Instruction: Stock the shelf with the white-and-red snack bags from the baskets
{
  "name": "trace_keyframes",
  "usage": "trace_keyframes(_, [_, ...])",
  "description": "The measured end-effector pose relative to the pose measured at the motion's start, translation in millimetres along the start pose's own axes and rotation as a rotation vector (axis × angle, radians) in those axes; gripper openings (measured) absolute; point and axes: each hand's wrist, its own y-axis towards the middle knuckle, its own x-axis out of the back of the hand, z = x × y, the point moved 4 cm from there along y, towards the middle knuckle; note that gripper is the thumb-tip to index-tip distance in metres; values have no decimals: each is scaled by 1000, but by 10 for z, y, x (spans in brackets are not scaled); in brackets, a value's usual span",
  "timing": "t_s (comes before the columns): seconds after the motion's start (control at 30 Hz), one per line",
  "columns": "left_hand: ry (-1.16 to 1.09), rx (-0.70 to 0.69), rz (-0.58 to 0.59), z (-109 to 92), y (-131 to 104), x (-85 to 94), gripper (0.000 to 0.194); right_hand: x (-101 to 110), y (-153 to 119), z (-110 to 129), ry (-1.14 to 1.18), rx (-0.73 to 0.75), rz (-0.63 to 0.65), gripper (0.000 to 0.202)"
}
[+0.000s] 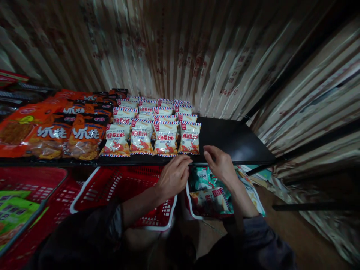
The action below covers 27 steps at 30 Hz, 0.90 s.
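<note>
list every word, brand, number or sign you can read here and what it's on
"鱿鱼爱上虾": front row of white-and-orange plastic snack bags with striped edges; their smaller print is too small to read
"爪烧", as far as it can be made out: orange-and-black plastic snack bags
Too blurred to read: red printing on the pale ribbed sheeting, lettering on the bright green plastic packets and teal plastic packets

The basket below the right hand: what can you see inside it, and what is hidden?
Teal packets lie inside the basket, with a striped-end pale packet nearer the person. The right forearm covers part of it; whatever lies beneath the top packets is hidden.
</note>
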Motion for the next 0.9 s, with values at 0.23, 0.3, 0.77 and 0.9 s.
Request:
trace_keyframes(0.23, [-113,194,492,-148,-164,-625,35,18,-342,-335,-178,-106,788,26])
trace_keyframes(0.3, [-138,221,573,-183,-206,-737,36,16,-427,-421,-210,-156,852,23])
trace_keyframes(0.77, [-103,234,834,-234,-494,-1007,51,-50,-728,-583,-186,-206,968,19])
trace_keyframes(0.9, [-136,275,799,-206,-455,-984,53,-27,-595,-495,-161,-181,957,19])
